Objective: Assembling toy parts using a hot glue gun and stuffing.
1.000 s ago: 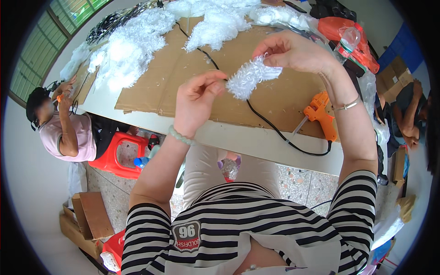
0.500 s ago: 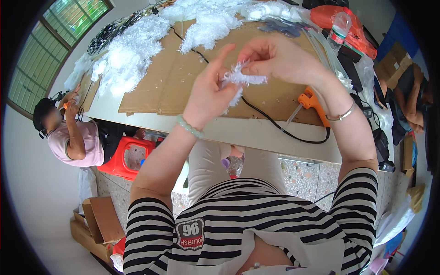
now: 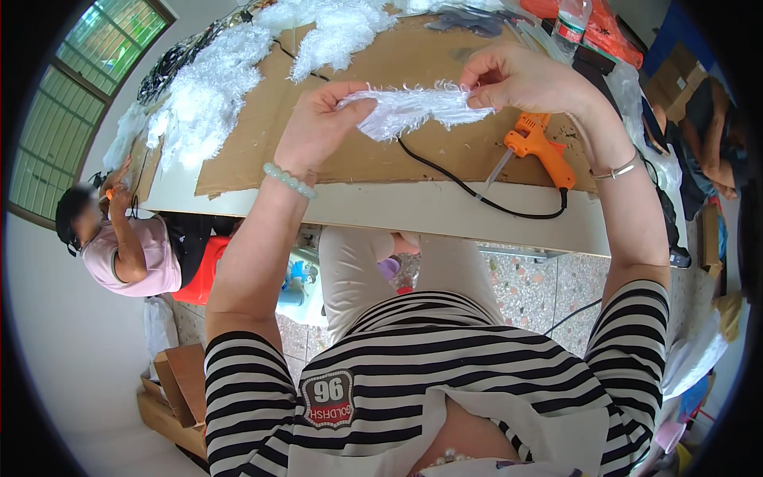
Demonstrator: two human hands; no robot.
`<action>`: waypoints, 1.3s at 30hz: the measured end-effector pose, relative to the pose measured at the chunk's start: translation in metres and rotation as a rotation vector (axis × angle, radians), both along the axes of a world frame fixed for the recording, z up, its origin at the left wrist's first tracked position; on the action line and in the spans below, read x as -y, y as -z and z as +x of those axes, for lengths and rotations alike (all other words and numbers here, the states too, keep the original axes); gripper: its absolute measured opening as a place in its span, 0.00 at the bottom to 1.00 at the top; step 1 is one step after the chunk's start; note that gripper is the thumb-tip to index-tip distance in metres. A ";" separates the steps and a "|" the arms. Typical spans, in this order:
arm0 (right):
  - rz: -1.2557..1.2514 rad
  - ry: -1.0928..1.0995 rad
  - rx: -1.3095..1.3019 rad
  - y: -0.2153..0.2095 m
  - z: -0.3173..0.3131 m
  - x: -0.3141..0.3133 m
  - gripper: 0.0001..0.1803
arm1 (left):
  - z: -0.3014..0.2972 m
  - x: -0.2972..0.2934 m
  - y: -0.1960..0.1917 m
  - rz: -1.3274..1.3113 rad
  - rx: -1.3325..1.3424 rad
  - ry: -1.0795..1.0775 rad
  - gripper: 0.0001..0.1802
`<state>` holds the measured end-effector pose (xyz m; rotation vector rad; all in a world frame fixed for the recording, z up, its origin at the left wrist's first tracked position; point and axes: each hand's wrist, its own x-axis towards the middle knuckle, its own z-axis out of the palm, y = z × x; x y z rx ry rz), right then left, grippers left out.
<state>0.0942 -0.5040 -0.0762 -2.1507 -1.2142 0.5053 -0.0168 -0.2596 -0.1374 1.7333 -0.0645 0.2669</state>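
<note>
A strip of white fringed fluffy material (image 3: pixel 413 109) is stretched between both hands above the table. My left hand (image 3: pixel 318 127) pinches its left end and my right hand (image 3: pixel 520 79) pinches its right end. Below the strip lies a sheet of brown cardboard (image 3: pixel 445 56) covering the white table (image 3: pixel 397 208). An orange glue gun (image 3: pixel 539 149) rests on the cardboard just below my right hand, with its black cord (image 3: pixel 469 187) running left under the strip.
Piles of white fluffy material (image 3: pixel 214 87) cover the far left of the cardboard. A plastic bottle (image 3: pixel 571 20) and orange bag (image 3: pixel 604 36) stand at the far right. A seated person (image 3: pixel 127 246) works at the left, another person (image 3: pixel 715 135) at the right. Cardboard boxes (image 3: pixel 179 389) sit on the floor.
The bunched white material has been pulled out into a long strip as my hands moved apart, left hand going left and right hand going right.
</note>
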 end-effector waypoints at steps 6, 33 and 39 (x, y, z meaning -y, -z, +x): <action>-0.024 0.011 0.156 0.012 0.006 0.001 0.08 | 0.013 -0.007 0.007 -0.210 0.029 -0.109 0.11; -0.106 0.034 0.284 0.071 0.045 -0.051 0.14 | 0.081 -0.020 0.039 0.822 -0.070 -0.219 0.13; -0.120 0.117 0.220 0.078 0.055 -0.051 0.13 | 0.053 -0.004 0.029 0.923 0.408 -0.276 0.09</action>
